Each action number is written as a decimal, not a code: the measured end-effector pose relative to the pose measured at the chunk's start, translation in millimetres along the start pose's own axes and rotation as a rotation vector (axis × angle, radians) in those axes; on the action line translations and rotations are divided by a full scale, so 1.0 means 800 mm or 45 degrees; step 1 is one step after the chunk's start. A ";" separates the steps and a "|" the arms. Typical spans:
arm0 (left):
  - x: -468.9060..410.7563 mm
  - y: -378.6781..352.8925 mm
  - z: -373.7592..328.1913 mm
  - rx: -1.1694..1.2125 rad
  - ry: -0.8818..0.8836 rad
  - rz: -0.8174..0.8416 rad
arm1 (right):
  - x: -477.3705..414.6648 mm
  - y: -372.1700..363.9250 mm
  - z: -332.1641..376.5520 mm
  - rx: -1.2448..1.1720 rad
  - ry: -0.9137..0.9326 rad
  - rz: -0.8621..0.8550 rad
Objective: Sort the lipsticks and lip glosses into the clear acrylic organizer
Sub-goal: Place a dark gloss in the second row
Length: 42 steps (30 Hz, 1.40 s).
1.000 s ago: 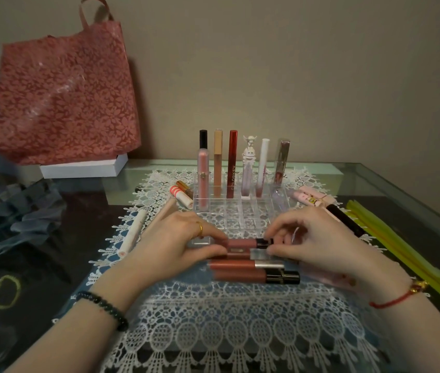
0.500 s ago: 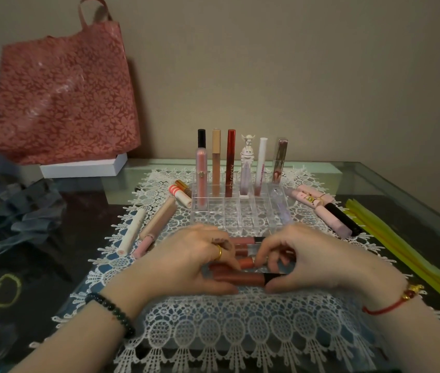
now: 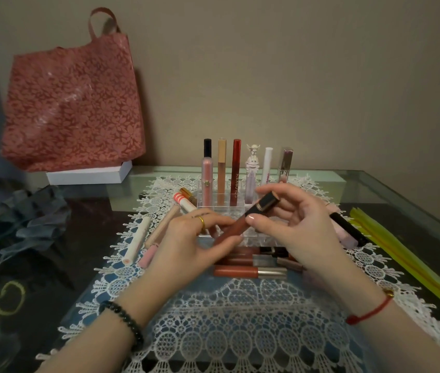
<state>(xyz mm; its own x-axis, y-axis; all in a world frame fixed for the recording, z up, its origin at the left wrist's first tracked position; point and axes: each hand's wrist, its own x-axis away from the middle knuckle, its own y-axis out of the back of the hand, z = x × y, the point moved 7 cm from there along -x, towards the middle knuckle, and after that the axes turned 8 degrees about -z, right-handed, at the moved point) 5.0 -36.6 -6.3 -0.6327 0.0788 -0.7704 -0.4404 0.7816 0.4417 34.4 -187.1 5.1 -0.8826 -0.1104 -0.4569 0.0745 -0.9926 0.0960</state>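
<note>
Gloss tube (image 3: 236,224) is now up off center-frame pile (image 3: 251,265), left hand (image 3: 192,238) & right hand (image 3: 294,227) pinching its ends; placing step. Next, upend into free organizer (image 3: 221,208) slot.

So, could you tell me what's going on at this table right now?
A person is sorting lip products. Their left hand and right hand together hold a reddish-brown lip gloss with a black cap, tilted, just above the clear acrylic organizer. Six tubes stand upright in its back row. A few more glosses lie on the lace mat in front.
</note>
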 end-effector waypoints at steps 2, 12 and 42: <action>-0.001 0.000 0.004 0.060 0.062 -0.036 | -0.002 -0.010 -0.002 -0.057 -0.012 0.000; -0.024 0.019 0.048 0.117 0.372 -0.304 | -0.070 -0.025 0.022 -0.059 0.051 -0.262; 0.008 -0.013 0.117 -0.541 0.461 0.340 | -0.102 -0.056 -0.047 0.335 0.081 -0.205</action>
<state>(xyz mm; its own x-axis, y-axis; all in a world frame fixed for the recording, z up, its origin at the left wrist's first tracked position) 65.3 13.5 -58.8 -0.8993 -0.0353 -0.4359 -0.4050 0.4434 0.7996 120.3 -135.5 4.8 -0.8418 0.0355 -0.5387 -0.1936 -0.9513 0.2398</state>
